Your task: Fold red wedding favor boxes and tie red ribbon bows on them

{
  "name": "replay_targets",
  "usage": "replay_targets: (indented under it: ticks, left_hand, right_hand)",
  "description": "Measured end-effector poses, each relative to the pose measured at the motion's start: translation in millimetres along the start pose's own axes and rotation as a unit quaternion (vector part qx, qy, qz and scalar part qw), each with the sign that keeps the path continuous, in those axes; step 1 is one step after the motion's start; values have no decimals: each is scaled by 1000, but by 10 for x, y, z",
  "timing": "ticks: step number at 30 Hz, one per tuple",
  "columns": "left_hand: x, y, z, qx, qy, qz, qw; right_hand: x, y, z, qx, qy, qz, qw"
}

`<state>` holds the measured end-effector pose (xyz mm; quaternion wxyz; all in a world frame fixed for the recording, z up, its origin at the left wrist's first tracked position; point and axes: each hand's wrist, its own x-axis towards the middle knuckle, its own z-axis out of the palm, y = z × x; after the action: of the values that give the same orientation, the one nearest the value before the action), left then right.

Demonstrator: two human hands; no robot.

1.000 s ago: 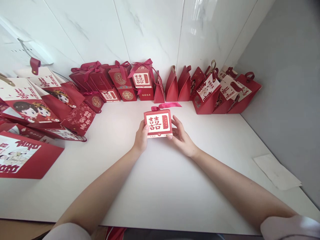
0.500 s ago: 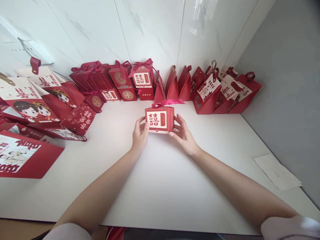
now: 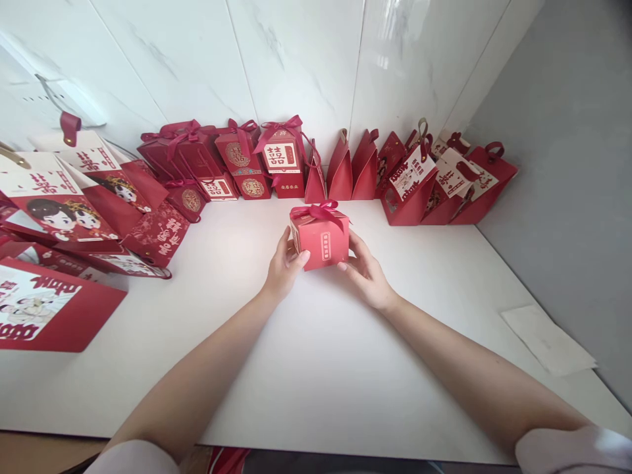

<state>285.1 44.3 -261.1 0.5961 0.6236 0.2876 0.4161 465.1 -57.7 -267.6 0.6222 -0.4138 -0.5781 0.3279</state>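
A red gift box (image 3: pixel 324 245) with a magenta ribbon bow (image 3: pixel 320 212) on its lid is between my two hands, over the middle of the white table (image 3: pixel 316 368). Its plain red side with a small framed line of characters faces me. My left hand (image 3: pixel 286 266) grips the box's left edge, thumb on the front face and fingers behind. On the right side, my right hand (image 3: pixel 368 273) holds it with the thumb at the lower front corner; the other fingers are partly hidden behind the box.
Red boxes with ribbons (image 3: pixel 239 158) stand along the marbled wall. Peaked red boxes with handles (image 3: pixel 415 181) fill the back right corner. Several larger printed boxes (image 3: pixel 64 217) crowd the left side. A white paper sheet (image 3: pixel 548 339) lies near the grey right wall.
The gift box has been turned between my hands: the side with the white label and large characters now faces left, and a plain red side faces me. My left hand moved slightly right.
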Motion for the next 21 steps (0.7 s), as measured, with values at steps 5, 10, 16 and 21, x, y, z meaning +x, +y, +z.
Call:
replay_targets:
  ticks: [5,10,16,21]
  left_hand:
    - [88,71,-119,-131,-20,-149,980]
    - [183,151,-276,-188,-120,-257,940]
    - [204,124,-340,-243,-185,-301,903]
    - [180,106,-300,-224,-179,-299,910]
  right_hand:
    - [-4,-46,-45,-52,-67,16,996]
    - [0,-79,-28,-57,-83,27,995]
    - [-10,-21,4,6,-115,53,992]
    - [-14,38,7,70,-118,77,988]
